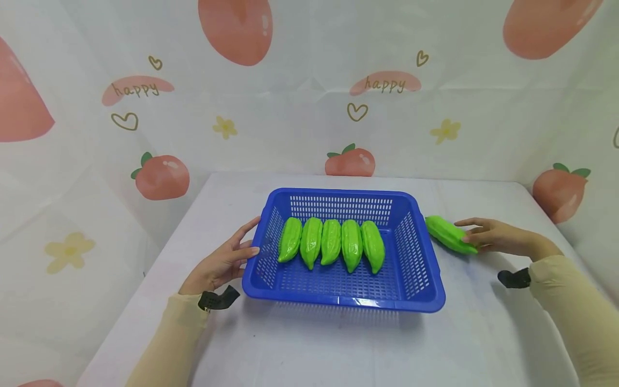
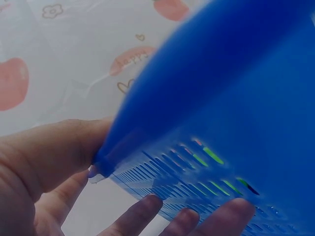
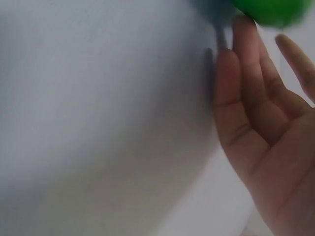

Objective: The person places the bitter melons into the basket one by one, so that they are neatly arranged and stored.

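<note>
A blue plastic basket (image 1: 343, 303) with slotted walls stands on the white table. In it, several shiny green toy bitter melons (image 1: 331, 242) lie side by side in a row. At the basket's left edge my left hand (image 1: 224, 263) grips the rim, thumb on top and other fingers against the outer wall (image 2: 147, 172). To the right of the basket another bitter melon (image 1: 447, 235) lies slantwise on the table. My right hand (image 1: 500, 239) reaches over its near end, fingertips touching it. In the right wrist view only part of that melon (image 3: 275, 10) shows, above the loosely extended fingers (image 3: 229, 81).
A white cloth (image 1: 290, 123) printed with peaches, hearts and the word "happy" hangs behind and beside the table (image 1: 309, 349). Each wrist carries a black device, one on the left wrist (image 1: 217, 299) and one on the right wrist (image 1: 513, 278).
</note>
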`<action>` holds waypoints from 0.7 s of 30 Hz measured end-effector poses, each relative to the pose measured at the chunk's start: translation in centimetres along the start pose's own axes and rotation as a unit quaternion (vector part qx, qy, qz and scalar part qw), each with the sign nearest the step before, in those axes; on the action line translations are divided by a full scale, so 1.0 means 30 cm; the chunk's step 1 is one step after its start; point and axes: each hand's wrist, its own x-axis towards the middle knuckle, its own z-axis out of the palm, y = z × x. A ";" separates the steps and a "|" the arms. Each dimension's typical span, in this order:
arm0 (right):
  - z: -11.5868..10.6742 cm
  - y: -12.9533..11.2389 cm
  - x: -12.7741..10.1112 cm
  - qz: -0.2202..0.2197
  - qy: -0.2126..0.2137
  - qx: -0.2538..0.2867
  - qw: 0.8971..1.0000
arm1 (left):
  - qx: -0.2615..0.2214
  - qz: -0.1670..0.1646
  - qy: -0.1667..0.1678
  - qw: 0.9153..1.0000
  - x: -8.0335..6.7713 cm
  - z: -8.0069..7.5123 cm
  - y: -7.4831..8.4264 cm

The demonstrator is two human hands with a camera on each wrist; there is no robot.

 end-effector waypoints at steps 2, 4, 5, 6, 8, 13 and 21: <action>-0.001 -0.012 -0.001 0.000 -0.017 0.001 1.000 | 0.000 0.000 0.002 1.000 0.000 -0.001 -0.001; -0.001 -0.025 0.000 -0.001 -0.027 0.002 1.000 | -0.002 -0.001 0.003 1.000 0.001 -0.001 -0.002; 0.000 -0.031 0.002 -0.003 -0.029 0.001 1.000 | -0.002 -0.001 0.004 1.000 0.001 -0.001 -0.003; 0.001 -0.038 0.005 -0.003 -0.030 0.000 1.000 | -0.003 -0.002 0.004 1.000 0.002 -0.001 -0.003; 0.006 -0.052 0.012 -0.006 -0.028 -0.005 1.000 | -0.002 -0.002 0.005 1.000 0.004 -0.001 -0.004; 0.029 -0.092 0.041 -0.018 -0.026 -0.014 0.999 | -0.002 -0.001 0.003 1.000 0.006 0.000 -0.005; 0.081 -0.149 0.088 -0.035 -0.045 -0.020 0.998 | 0.000 0.002 0.000 1.000 0.004 -0.001 -0.007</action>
